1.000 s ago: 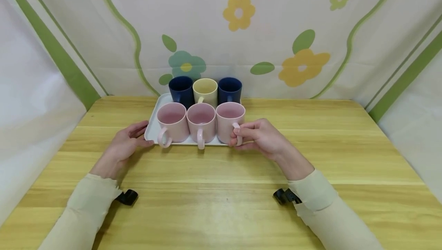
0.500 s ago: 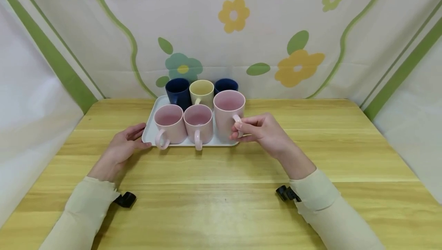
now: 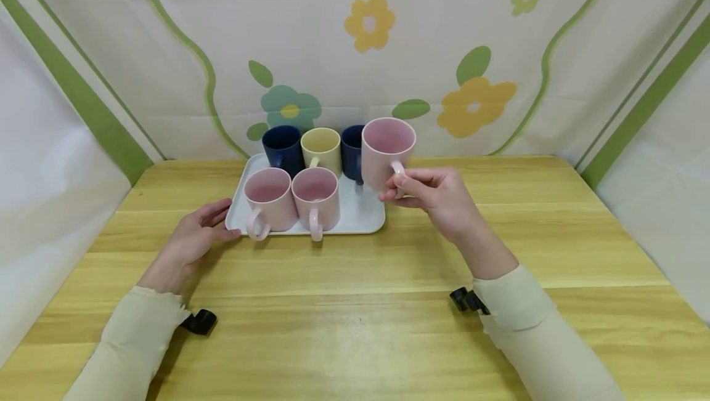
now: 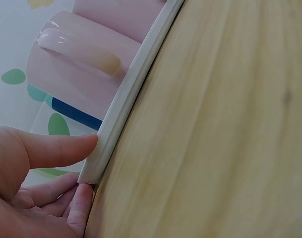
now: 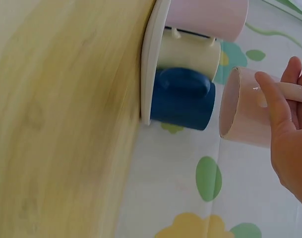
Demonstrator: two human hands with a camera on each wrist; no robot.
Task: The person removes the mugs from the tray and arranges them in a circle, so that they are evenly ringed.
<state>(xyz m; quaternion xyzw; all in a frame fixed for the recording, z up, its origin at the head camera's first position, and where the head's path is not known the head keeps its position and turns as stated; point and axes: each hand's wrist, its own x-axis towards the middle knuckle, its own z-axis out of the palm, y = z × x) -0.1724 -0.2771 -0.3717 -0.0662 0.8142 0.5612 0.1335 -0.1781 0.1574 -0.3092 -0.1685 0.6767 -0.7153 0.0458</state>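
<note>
R hand grips pink cylindrical mug, L hand pinches white rectangular tray; prob. lifting stage, next needs level carry

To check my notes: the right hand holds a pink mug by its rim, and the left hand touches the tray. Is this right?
Only the grip is wrong: the head view shows the right hand holding the pink mug by its handle.

No words, labels, brands or numbers can be read.
</note>
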